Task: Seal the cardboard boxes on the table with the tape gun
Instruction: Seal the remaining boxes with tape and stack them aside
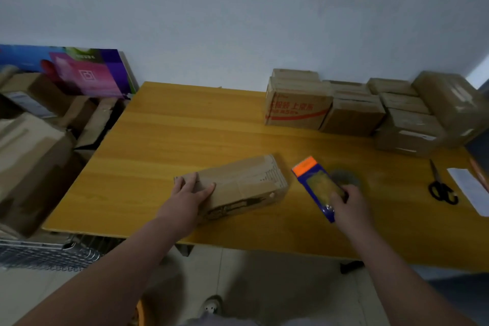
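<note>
A long brown cardboard box (246,182) lies at an angle near the middle of the yellow wooden table (164,140). My left hand (189,193) rests on the box's near left end, fingers spread over its top. To its right, my right hand (349,204) grips a blue tape gun (317,185) with an orange front edge and a roll of clear tape. The tape gun sits just above the table, apart from the box.
Several sealed cardboard boxes (352,111) are stacked at the table's back right against the wall. Black scissors (440,188) and a white paper (471,190) lie at the right edge. More boxes (34,145) pile up left of the table over a wire rack (50,251).
</note>
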`<state>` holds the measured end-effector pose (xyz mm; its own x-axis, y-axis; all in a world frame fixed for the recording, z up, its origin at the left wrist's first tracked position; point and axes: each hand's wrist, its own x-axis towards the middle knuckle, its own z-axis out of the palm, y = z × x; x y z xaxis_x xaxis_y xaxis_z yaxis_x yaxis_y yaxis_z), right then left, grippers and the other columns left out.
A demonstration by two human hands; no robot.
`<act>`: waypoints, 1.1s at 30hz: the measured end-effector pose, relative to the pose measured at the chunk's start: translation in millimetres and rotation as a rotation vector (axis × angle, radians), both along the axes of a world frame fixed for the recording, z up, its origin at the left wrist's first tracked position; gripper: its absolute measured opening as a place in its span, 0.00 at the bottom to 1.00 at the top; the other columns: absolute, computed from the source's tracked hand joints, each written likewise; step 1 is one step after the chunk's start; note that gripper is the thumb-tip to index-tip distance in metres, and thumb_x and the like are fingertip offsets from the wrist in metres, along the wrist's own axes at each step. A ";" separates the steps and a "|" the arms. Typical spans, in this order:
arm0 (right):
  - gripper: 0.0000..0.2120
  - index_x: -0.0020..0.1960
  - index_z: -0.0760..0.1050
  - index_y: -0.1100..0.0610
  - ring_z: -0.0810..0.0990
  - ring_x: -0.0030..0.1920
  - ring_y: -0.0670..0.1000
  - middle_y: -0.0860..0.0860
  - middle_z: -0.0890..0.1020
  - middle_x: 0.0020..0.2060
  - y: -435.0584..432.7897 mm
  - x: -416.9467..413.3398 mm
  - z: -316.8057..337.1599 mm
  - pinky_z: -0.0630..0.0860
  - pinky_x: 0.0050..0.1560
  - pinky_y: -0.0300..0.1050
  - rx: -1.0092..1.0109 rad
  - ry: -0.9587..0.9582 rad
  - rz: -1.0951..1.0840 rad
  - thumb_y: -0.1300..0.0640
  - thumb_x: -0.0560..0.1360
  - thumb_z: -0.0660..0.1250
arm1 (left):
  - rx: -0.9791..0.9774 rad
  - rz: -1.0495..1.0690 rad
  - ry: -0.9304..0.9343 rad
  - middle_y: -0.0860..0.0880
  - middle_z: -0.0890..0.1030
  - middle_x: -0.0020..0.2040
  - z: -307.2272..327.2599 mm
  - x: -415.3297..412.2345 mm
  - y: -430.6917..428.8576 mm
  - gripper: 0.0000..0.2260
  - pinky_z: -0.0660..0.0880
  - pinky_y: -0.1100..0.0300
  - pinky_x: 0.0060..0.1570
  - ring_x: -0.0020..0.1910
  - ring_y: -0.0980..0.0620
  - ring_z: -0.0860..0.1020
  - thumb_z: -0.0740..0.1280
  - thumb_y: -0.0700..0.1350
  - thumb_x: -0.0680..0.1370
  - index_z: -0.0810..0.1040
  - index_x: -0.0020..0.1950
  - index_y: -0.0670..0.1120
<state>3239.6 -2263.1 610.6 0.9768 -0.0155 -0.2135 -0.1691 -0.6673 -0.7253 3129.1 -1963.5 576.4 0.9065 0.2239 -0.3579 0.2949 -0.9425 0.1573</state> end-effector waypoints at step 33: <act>0.36 0.57 0.73 0.44 0.82 0.47 0.46 0.48 0.78 0.53 136.6 7.8 6.6 0.78 0.39 0.39 0.533 0.188 0.365 0.44 0.50 0.78 | -0.833 0.461 -0.383 0.46 0.82 0.46 26.5 43.9 80.7 0.07 0.77 0.50 0.52 0.47 0.48 0.80 0.65 0.42 0.79 0.83 0.48 0.46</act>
<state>3247.4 -2126.5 617.3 0.8449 0.4632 -0.2677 -0.1565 -0.2645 -0.9516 3173.1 -1882.8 602.9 0.8811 0.3925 -0.2638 0.3934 -0.2988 0.8694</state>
